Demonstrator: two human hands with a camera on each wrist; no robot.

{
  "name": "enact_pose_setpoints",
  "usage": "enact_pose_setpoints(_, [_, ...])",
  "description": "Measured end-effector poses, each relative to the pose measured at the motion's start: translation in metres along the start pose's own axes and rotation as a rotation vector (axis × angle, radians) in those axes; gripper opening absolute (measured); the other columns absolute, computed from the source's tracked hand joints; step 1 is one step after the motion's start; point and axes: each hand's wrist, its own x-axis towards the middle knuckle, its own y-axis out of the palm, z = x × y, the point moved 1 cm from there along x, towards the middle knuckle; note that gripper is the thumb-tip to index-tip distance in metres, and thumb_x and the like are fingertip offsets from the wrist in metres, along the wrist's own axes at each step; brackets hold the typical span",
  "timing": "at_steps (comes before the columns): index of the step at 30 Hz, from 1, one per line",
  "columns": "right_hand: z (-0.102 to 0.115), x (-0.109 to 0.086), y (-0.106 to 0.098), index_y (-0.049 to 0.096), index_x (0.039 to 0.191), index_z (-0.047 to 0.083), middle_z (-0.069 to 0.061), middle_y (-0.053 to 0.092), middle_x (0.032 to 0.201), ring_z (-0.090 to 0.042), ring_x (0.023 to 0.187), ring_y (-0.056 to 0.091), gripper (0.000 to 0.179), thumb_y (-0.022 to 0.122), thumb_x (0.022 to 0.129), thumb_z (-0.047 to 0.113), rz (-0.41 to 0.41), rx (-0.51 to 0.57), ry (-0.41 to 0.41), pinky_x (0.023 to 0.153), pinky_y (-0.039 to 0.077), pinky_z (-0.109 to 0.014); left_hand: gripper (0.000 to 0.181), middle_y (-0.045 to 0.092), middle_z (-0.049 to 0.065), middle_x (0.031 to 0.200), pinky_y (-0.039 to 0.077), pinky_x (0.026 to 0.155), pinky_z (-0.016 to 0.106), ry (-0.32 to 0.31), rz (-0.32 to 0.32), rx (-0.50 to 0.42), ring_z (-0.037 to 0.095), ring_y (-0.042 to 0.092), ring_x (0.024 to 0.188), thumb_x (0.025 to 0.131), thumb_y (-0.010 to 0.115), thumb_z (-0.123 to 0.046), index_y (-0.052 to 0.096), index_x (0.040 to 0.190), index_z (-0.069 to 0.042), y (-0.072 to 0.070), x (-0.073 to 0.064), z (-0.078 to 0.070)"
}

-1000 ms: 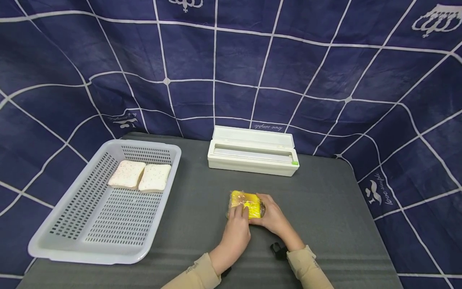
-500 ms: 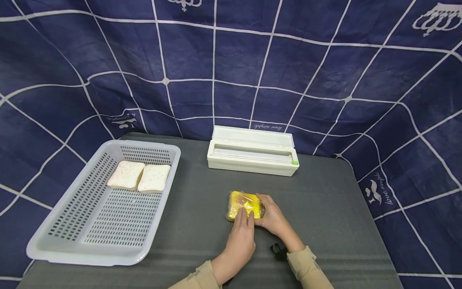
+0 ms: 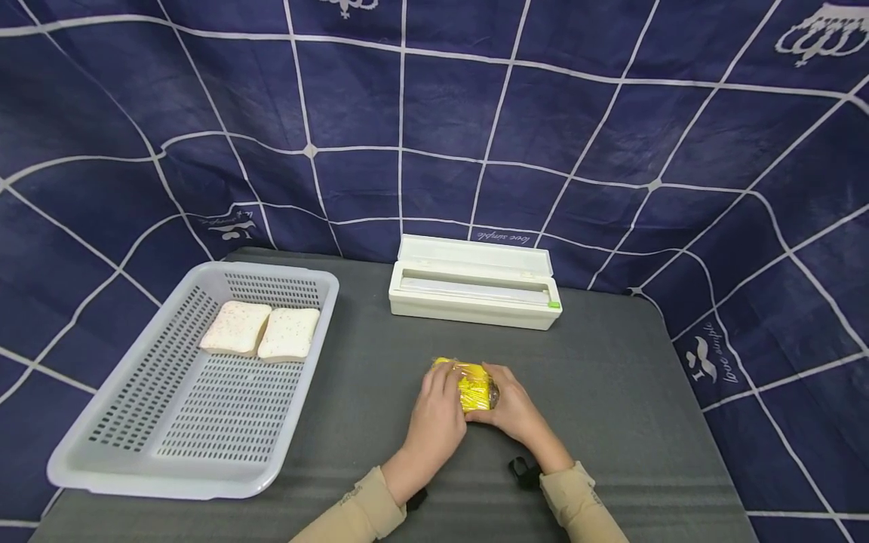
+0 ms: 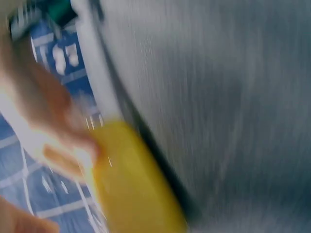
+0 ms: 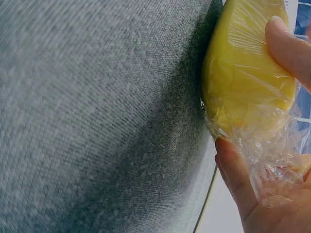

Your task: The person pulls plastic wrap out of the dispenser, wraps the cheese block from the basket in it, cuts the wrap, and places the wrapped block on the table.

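Observation:
A yellow, toast-shaped bread slice (image 3: 474, 386), browned on top, lies wrapped in clear cling film (image 5: 272, 155) on the grey table. My right hand (image 3: 512, 406) grips its right end, thumb and fingers on opposite sides; the right wrist view shows bunched film at this end. Over the left part of the bread lies my left hand (image 3: 434, 422), its fingers reaching across the top and its thumb hidden. In the blurred left wrist view, fingertips (image 4: 29, 221) show at the lower left, a little apart from the yellow bread (image 4: 131, 179).
A white cling film dispenser (image 3: 468, 309) stands behind the hands, its lid raised and a green slider at its right end. To the left, a pale plastic basket (image 3: 285, 430) holds two white bread slices (image 3: 288, 334). A blue gridded curtain (image 3: 448, 113) encloses the table.
My left hand first slid back toward the near edge of the bread with straight fingers, then moved left and forward over its left part. My right hand has kept its grip.

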Motion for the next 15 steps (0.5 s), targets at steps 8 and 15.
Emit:
enact_pose_setpoints(8, [0.0, 0.001, 0.002, 0.043, 0.145, -0.003, -0.02, 0.049, 0.141, -0.038, 0.127, 0.051, 0.099, 0.093, 0.065, 0.027, 0.022, -0.001, 0.001, 0.104, 0.045, -0.052, 0.058, 0.024, 0.036, 0.154, 0.047, 0.101, 0.055, -0.261, 0.27, -0.085, 0.049, 0.034, 0.14, 0.103, 0.05, -0.022, 0.033, 0.146, 0.013, 0.009, 0.02, 0.024])
enact_pose_setpoints(15, [-0.001, 0.002, 0.002, 0.044, 0.144, -0.004, -0.021, 0.048, 0.142, -0.04, 0.129, 0.051, 0.098, 0.093, 0.065, 0.027, 0.028, 0.007, -0.004, 0.103, 0.045, -0.054, 0.052, 0.026, 0.035, 0.154, 0.035, 0.113, 0.054, -0.09, 0.303, 0.017, 0.05, 0.024, 0.145, 0.104, 0.048, -0.021, 0.039, 0.144, 0.011, 0.017, 0.017, 0.022])
